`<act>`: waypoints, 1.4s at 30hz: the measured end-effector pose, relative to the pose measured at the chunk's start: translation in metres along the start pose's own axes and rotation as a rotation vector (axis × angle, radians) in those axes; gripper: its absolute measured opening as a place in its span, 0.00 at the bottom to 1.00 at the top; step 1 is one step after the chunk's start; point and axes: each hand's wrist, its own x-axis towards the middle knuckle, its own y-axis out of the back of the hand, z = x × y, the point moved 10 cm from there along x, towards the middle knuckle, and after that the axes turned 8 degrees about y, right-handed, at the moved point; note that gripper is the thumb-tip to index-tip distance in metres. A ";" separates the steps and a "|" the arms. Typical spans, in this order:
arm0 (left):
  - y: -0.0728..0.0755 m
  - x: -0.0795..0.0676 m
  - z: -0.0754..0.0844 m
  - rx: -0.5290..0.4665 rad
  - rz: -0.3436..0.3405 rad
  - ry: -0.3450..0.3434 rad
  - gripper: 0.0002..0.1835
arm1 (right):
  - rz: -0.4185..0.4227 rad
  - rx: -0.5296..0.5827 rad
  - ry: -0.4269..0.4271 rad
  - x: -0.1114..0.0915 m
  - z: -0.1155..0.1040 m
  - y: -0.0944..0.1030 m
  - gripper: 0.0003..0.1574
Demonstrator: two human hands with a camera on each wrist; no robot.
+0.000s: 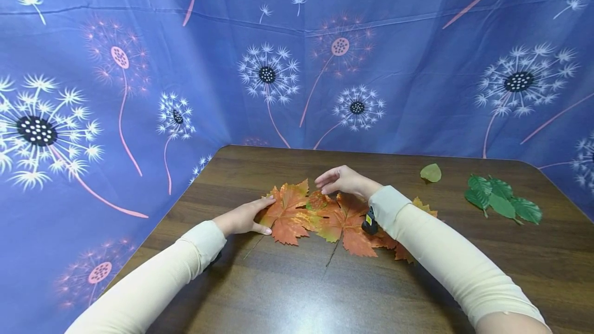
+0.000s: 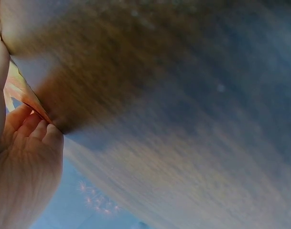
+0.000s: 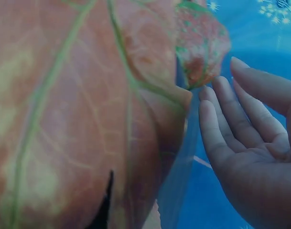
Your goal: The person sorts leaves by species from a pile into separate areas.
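Note:
My left hand (image 1: pixel 246 215) rests at the left edge of an orange maple leaf (image 1: pixel 285 213), fingers extended along its far side and thumb near its lower edge. In the left wrist view, the fingers (image 2: pixel 40 131) touch the leaf's rim. My right hand (image 1: pixel 345 180) hovers with loosely bent fingers over a small rounded orange-and-green leaf (image 1: pixel 316 201). In the right wrist view, the fingertips (image 3: pixel 207 107) are close beside that small leaf (image 3: pixel 202 45), and nothing is pinched. A second orange maple leaf (image 1: pixel 343 219) lies under the right wrist, its stem pointing toward me.
More orange and yellow leaves (image 1: pixel 424 207) lie partly hidden beneath the right forearm. A yellow-green leaf (image 1: pixel 430 172) is at the back right, with several green leaves (image 1: pixel 501 200) grouped farther right. The brown wooden table (image 1: pixel 278 293) meets a blue dandelion-print cloth (image 1: pixel 394 76) behind.

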 end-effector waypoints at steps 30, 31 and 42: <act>-0.001 0.003 -0.003 -0.009 -0.015 0.021 0.48 | 0.070 -0.166 -0.006 -0.018 -0.006 0.018 0.10; -0.001 0.004 -0.003 -0.008 -0.016 0.015 0.48 | 0.082 -0.160 -0.011 -0.020 -0.006 0.022 0.11; -0.003 0.005 -0.006 -0.002 -0.024 0.041 0.49 | 0.137 -0.110 -0.014 -0.034 -0.002 0.046 0.13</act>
